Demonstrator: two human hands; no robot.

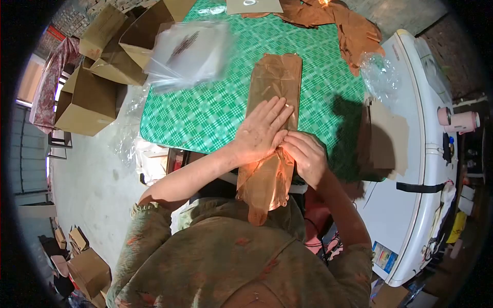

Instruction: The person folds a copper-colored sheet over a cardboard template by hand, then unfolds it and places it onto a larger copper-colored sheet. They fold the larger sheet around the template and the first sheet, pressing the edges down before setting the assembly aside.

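Note:
A long, folded orange-brown sheet (pixel 277 72) of thin, shiny, crinkled material runs from the tabletop over the near edge and down toward my lap. My left hand (pixel 261 127) lies across its middle, fingers stretched out and pointing away from me. Right beside it, my right hand (pixel 308 156) has its fingers closed at the sheet's right edge, thumb and fingertips pinching a gathered bit of it. The lower end of the sheet hangs close over my clothes and narrows to a tongue-like tip.
The table has a green checked cover (pixel 195 118). A stack of clear plastic bags (pixel 190 54) is at its left, more orange-brown material (pixel 354 36) at its far right. Open cardboard boxes (pixel 92 97) stand left; a white fridge (pixel 405 205) lies along the right.

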